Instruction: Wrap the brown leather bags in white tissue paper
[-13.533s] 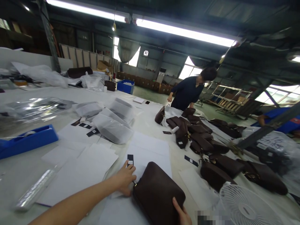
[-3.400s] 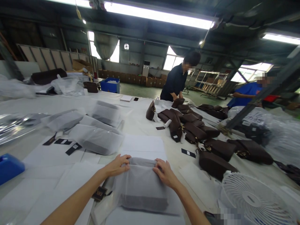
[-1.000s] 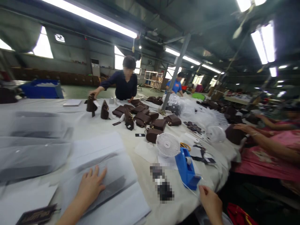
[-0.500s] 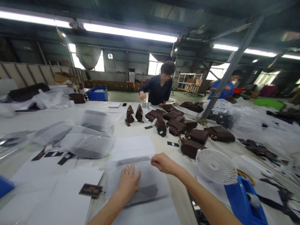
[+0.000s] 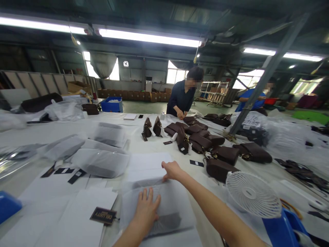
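A flat package wrapped in thin white tissue paper (image 5: pixel 177 199) lies in front of me, and a dark item shows through the paper. On top of it rests my left hand (image 5: pixel 147 209), flat with fingers spread. At the package's far edge is my right hand (image 5: pixel 173 171); its thumb presses on the paper there, with the index finger held apart from the thumb. White sheets (image 5: pixel 149 166) lie just beyond the package. To the left, a black hang tag (image 5: pixel 103 215) with gold lettering sits on a stack of white paper (image 5: pixel 72 212).
Wrapped packages (image 5: pixel 101 161) with dark tags lie at the left. Dark brown handbags (image 5: pixel 200 141) are heaped at the right, with two standing upright (image 5: pixel 147 127). A white fan (image 5: pixel 253 193) and a blue tape dispenser (image 5: pixel 280 226) flank my right arm. A co-worker (image 5: pixel 182 96) stands across the table.
My right thumb has come down onto the package's far edge, and the thumb and index finger have parted from a pinch. The left hand stays flat. The co-worker's hands have come together.
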A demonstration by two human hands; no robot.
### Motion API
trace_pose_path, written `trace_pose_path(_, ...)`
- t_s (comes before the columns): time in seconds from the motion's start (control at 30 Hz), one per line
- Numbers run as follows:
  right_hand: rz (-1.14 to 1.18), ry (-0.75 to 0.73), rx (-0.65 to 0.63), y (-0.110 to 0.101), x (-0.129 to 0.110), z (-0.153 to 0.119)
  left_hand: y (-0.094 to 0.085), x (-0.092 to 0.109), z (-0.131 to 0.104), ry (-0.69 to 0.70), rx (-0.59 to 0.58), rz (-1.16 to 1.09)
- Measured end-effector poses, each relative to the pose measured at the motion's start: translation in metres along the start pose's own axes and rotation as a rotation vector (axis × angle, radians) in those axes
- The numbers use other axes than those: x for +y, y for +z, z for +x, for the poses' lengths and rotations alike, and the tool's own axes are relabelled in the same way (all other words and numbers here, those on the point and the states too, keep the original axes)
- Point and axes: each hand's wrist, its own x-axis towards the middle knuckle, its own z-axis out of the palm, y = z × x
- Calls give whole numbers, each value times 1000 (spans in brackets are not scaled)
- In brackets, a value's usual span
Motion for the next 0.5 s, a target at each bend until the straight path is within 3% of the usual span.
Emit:
trace_pose_path(0.1, -128, 38, -94, -11, 12, -10, 4, -1, 3, -1, 5, -15)
trace_pose_path(0.3, -137, 147, 15, -48, 29, -60, -8, 4, -4, -5, -3, 9)
trace_pose_path(0.4, -113, 188, 52, -73, 33, -104, -15, 5, -9, -9, -9, 17)
trace_pose_path(0.5, -46, 257, 137, -103, 46, -167, -18, 6, -10, -20, -25, 28)
